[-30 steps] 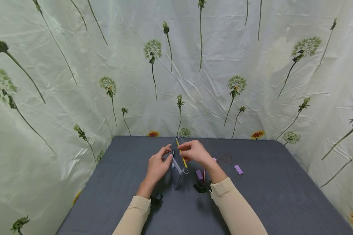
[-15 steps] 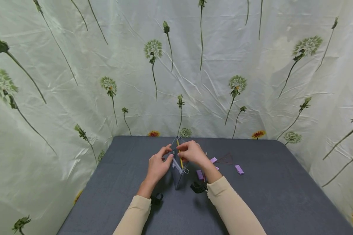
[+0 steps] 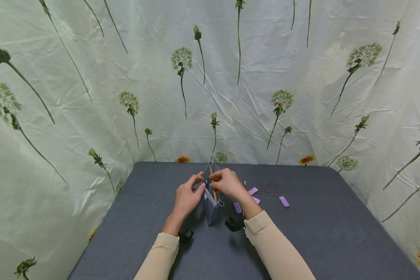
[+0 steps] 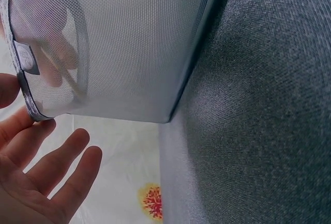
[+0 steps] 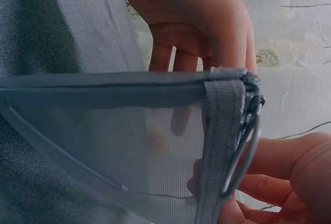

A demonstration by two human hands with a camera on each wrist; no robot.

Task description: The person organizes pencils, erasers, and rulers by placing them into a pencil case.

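Note:
A grey mesh zip pouch (image 3: 210,212) stands upright in the middle of the table, its opening at the top. My left hand (image 3: 189,197) holds the pouch's left edge between thumb and fingers; the left wrist view shows the mesh wall (image 4: 124,53) close by. Between the thumb and fingers of my right hand (image 3: 227,182) is a yellow pencil (image 3: 215,195), lying along the mouth of the pouch. A dark pen-like thing (image 3: 207,183) shows in the opening near my left fingertips. In the right wrist view a zipper pull ring (image 5: 247,154) hangs from the pouch corner.
Right of the pouch lie several purple blocks, one dark purple block (image 3: 237,208) and one lilac block (image 3: 284,202) among them. A see-through set square (image 3: 268,189) lies behind. A thin pencil-like stick (image 3: 245,184) is partly hidden by my right arm. A patterned curtain (image 3: 154,77) hangs behind the table.
My right hand has moved a little left and down, bringing the yellow pencil from beside the pouch into its opening. The left hand has stayed in place.

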